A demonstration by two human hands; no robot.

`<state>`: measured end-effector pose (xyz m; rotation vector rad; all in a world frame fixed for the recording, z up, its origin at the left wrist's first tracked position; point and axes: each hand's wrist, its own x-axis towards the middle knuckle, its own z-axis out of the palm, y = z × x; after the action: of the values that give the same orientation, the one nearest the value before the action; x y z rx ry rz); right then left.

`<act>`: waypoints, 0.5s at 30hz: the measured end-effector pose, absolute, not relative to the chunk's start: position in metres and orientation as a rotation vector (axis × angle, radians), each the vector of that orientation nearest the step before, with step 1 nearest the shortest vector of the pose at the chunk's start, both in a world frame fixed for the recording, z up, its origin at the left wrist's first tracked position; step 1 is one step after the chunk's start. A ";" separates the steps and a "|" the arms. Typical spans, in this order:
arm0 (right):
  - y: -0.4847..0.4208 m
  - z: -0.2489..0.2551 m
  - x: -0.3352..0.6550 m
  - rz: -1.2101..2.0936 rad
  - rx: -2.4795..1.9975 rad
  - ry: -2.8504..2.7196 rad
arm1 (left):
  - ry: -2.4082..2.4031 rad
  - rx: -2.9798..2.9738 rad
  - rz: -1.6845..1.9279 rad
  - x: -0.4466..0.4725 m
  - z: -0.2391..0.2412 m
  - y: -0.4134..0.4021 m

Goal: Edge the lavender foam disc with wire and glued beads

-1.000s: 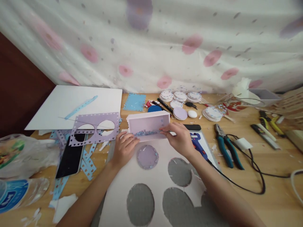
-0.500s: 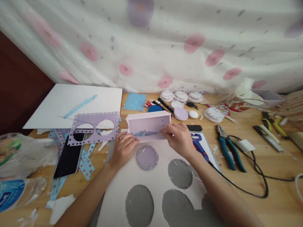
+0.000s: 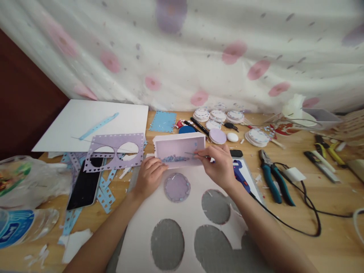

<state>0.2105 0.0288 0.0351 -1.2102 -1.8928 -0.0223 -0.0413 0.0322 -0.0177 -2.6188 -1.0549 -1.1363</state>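
Observation:
A shallow lilac box (image 3: 179, 148) stands tipped toward me at the table's middle, with several small blue bits along its lower edge. My right hand (image 3: 218, 167) is pinched shut on thin metal tweezers (image 3: 196, 154) whose tips reach into the box. My left hand (image 3: 150, 175) rests curled on the white board (image 3: 187, 220) just below the box's left corner. A lilac disc with a blue scalloped rim (image 3: 176, 187) lies on the board between my hands.
The board has several round holes. A blue glue gun (image 3: 240, 176) and its black cord lie right of my hand, then teal pliers (image 3: 271, 176). A lilac punched sheet (image 3: 115, 151), a phone (image 3: 85, 184) and blue strips are at left. Stacked discs (image 3: 217, 115) sit behind.
My right hand has lifted slightly and the tweezers now reach further into the box. My left hand has stayed put.

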 end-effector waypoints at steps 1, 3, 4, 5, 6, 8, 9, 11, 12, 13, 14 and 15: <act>0.028 0.038 0.211 -0.008 -1.202 -1.855 | -1.066 -2.625 -1.143 -0.041 -0.017 0.033; 0.026 0.042 0.212 0.019 -1.201 -1.781 | -1.096 -2.660 -1.163 -0.042 -0.017 0.037; 0.025 0.043 0.212 0.032 -1.209 -1.746 | -1.118 -2.686 -1.173 -0.043 -0.016 0.041; 0.025 0.044 0.212 0.045 -1.215 -1.709 | -1.140 -2.716 -1.185 -0.043 -0.016 0.045; 0.024 0.045 0.213 0.064 -1.220 -1.675 | -1.160 -2.741 -1.199 -0.044 -0.015 0.050; 0.023 0.046 0.213 0.117 -1.223 -1.615 | -1.198 -2.780 -1.211 -0.046 -0.013 0.061; 0.023 0.047 0.213 0.144 -1.224 -1.589 | -1.210 -2.794 -1.203 -0.046 -0.011 0.066; 0.022 0.049 0.212 0.186 -1.222 -1.546 | -1.227 -2.790 -1.194 -0.045 -0.006 0.070; 0.021 0.050 0.212 0.202 -1.218 -1.530 | -1.246 -2.765 -1.218 -0.043 -0.002 0.069; 0.020 0.051 0.212 0.217 -1.212 -1.515 | -1.273 -2.733 -1.267 -0.040 0.001 0.066; 0.019 0.052 0.212 0.235 -1.206 -1.502 | -1.309 -2.706 -1.344 -0.036 0.005 0.061; 0.018 0.052 0.212 0.255 -1.200 -1.489 | -1.360 -2.696 -1.438 -0.032 0.009 0.054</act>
<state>0.2118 0.0176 0.0525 -1.1997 -1.4888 0.2546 -0.0321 0.0537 0.0088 -2.6963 -1.3600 -1.4379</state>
